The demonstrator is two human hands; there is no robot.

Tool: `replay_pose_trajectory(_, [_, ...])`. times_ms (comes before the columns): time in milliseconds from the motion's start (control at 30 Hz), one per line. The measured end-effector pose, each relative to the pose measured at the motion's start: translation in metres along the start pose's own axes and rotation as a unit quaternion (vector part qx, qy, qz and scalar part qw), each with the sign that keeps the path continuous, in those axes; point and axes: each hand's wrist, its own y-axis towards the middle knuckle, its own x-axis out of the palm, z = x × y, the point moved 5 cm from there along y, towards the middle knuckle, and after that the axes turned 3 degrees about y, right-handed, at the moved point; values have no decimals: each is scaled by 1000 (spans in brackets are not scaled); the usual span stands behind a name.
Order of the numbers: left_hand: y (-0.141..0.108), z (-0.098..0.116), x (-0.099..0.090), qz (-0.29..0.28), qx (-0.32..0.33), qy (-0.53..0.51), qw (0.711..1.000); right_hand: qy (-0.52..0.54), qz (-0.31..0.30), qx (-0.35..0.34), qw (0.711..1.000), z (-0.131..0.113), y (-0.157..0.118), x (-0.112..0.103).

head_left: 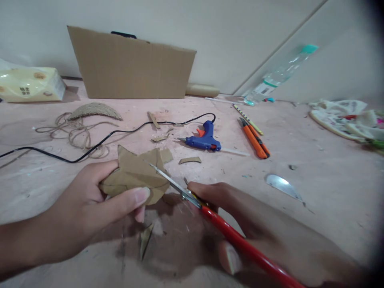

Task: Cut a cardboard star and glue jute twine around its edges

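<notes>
My left hand (99,204) pinches a brown cardboard piece (135,172) with jagged, star-like points and drawn lines, thumb on top. In my right hand (240,216) is a pair of scissors with red handles (234,236). Their blade crosses the right part of the cardboard, its tip over the upper face; the other blade is mostly hidden. Below the cardboard, a small pointed scrap (146,241) is on the table or just above it; I cannot tell which.
Behind the hands lies a blue glue gun (204,138) with a black cord (105,138). An orange cutter (253,138), a metal blade (283,186), twine (81,132) and cardboard scraps surround it. Farther back are a cardboard panel (135,68), a tissue pack (33,84) and a bottle (279,76).
</notes>
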Motion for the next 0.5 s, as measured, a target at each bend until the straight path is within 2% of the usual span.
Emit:
replay_pose_trajectory(67, [0,-2,1,-9,-11,-12,1000,21,-2,4,1000,1,0,2])
replay_pose_trajectory(200, [-1,-11,2,-27,-79,-91,992,20,-11,9,1000,-4,4,3])
replay_pose_trajectory(333, [0,-5,1,-19,-41,-57,997,43,-38,32,998,-9,8,8])
replay_pose_trajectory(500, [2,-3,0,-10,-45,-44,998,26,-15,30,999,-8,8,9])
